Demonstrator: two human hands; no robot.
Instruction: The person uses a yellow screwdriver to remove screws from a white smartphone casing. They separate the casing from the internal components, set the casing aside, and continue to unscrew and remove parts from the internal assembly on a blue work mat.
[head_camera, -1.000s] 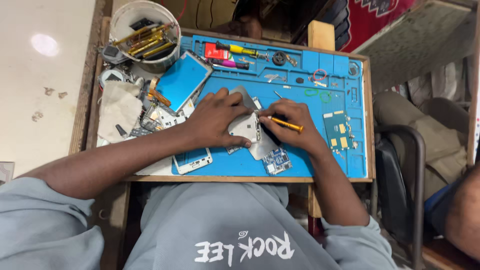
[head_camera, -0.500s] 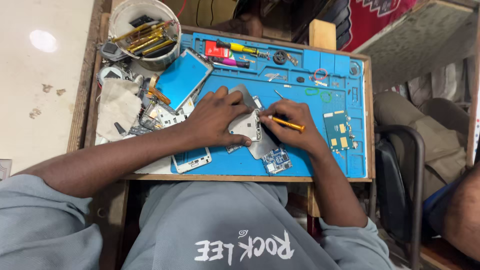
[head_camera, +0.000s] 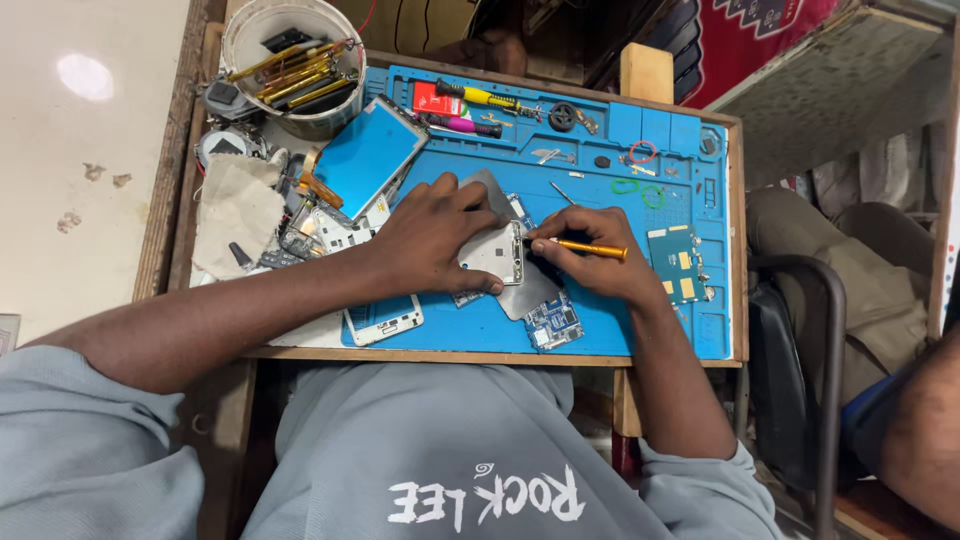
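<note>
Left hand (head_camera: 430, 240) lay flat with fingers spread over a grey phone frame (head_camera: 492, 252) near the middle of the blue mat (head_camera: 600, 320), pressing it down; thumb at the frame's near edge. Right hand (head_camera: 590, 262) was closed in a pinch on a yellow screwdriver (head_camera: 585, 246), shaft running roughly left-right, tip pointing left and touching the frame's right edge. The frame lay directly left of the right hand, its long axis running away from the person, crosswise to the tool. A grey metal plate (head_camera: 530, 290) sat partly under the frame. A blue circuit board (head_camera: 553, 325) lay just below it; another board (head_camera: 680, 262) well to the right. A red rectangular packet (head_camera: 437, 100) sat at the mat's far edge, print too small to tell. White tub of tools (head_camera: 290, 60) at far left of the desk (head_camera: 480, 353).
</note>
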